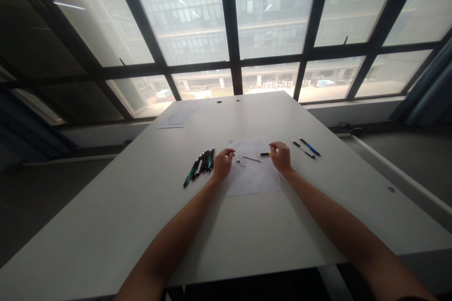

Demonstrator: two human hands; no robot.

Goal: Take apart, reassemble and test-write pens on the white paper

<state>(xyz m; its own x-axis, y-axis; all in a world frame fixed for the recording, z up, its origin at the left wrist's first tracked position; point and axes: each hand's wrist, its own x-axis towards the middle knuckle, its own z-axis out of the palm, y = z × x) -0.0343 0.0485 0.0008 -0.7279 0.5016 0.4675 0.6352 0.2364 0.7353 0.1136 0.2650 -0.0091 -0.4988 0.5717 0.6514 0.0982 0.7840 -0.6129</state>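
Pen barrel (265,154), light, stiff and slippery, lies pinched at its near-right end in the closed right hand (281,156) over the paper sheet (254,178), best gripped mid-shaft; left hand (223,162) curls loosely, apparently empty.

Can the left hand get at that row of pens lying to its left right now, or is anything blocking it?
Probably yes. The left hand rests at the sheet of paper, right beside the row of pens, with only bare table between them. Its fingers look pinched together, possibly on a small part.
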